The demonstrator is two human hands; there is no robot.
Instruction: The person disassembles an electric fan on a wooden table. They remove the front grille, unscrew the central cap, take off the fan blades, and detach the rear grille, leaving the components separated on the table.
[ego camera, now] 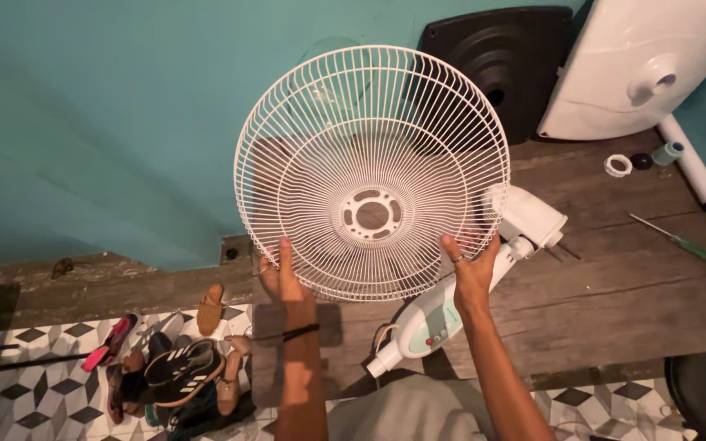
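Note:
I hold up a round white wire fan guard [372, 167] in front of a teal wall, its hub ring with cut-outs facing me. My left hand [281, 278] grips the guard's lower left rim; a dark band sits on that wrist. My right hand [469, 273] grips the lower right rim and wears a ring. Behind the guard, the white fan motor head and control neck [451, 302] lie on the wooden table [614, 286].
A black round fan base [508, 65] and a white fan base [643, 69] lean on the wall. A white ring nut [617, 166], dark cap [641, 161], white pole [692, 167] and green-handled screwdriver [673, 238] lie on the table. Several shoes [177, 367] sit on the tiled floor.

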